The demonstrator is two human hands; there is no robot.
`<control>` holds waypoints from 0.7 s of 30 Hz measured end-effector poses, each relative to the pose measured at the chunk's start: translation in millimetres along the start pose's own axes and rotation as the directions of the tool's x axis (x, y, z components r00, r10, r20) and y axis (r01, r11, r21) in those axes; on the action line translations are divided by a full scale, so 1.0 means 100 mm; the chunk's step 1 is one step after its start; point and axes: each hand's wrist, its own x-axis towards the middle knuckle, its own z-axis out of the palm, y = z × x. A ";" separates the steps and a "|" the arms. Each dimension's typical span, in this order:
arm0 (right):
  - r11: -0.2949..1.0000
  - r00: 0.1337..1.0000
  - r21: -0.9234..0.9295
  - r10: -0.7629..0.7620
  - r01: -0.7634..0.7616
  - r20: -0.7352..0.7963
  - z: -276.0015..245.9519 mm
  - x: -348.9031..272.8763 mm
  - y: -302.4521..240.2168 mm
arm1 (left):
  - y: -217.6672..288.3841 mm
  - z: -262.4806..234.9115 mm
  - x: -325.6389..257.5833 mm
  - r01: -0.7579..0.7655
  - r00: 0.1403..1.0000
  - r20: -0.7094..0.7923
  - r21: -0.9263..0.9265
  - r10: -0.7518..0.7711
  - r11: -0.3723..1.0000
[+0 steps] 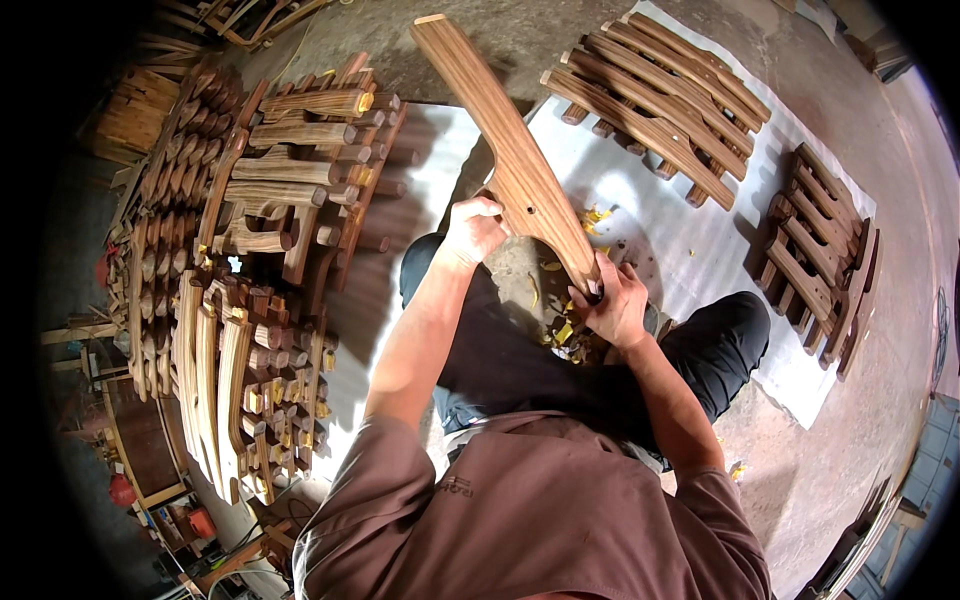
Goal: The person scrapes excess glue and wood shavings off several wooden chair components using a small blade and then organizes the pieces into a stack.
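A long, shaped wooden piece with striped brown grain slants across the middle, its far end up and to the left. It widens near its centre, where a small dark hole shows. My left hand grips its left edge beside the wide part, thumb on top. Around the narrow near end my right hand is closed, fingers along its right side. Both hands hold the piece above my lap, between my bent knees. Yellow scraps lie on the floor below the near end.
Crossed layers of similar wooden pieces are stacked high on the left, with more pieces nearer. Another stack sits at the far right on a white sheet, and a smaller darker stack stands right of it. Concrete floor surrounds the sheet.
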 end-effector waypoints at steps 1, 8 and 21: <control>1.000 1.000 0.000 0.006 -0.006 0.006 0.00 0.00 0.00 | 0.00 0.01 0.00 0.001 1.000 0.000 -0.002 -0.001 1.000; 1.000 1.000 0.023 -0.011 0.011 -0.014 0.02 -0.01 0.03 | -0.01 0.02 0.01 -0.018 1.000 -0.003 0.005 0.018 1.000; 1.000 1.000 0.000 -0.013 0.013 -0.022 0.00 0.01 -0.01 | -0.02 -0.03 0.02 -0.015 1.000 -0.026 0.002 0.016 1.000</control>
